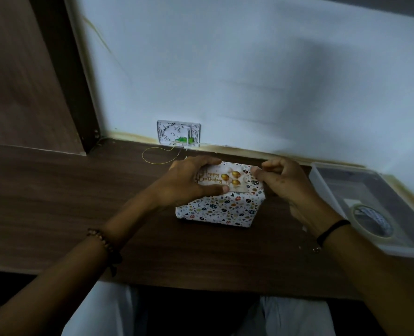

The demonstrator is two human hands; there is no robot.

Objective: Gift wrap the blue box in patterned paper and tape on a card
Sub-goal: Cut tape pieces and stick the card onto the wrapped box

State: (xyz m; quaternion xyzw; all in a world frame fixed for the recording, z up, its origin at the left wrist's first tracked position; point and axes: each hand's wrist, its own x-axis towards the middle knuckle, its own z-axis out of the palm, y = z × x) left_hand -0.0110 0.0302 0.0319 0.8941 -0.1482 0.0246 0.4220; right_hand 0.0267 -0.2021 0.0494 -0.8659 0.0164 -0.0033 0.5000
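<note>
The wrapped box (221,210) is set on the counter (80,202) at the centre of the frame, with the card (215,177) laid on its far top. The card is held at its left end by the left hand (189,183) and pinched at its right corner by the right hand (286,183). A tray (321,180) is placed at the right edge of the frame, with a tape roll (355,220) inside. Behind the box, to its upper left, a wall plate (178,133) is mounted above a wire loop (157,163).

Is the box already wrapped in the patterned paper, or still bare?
Wrapped. Patterned paper covers the visible top and front of the box; no blue shows. Its far and under sides: cannot tell.
</note>
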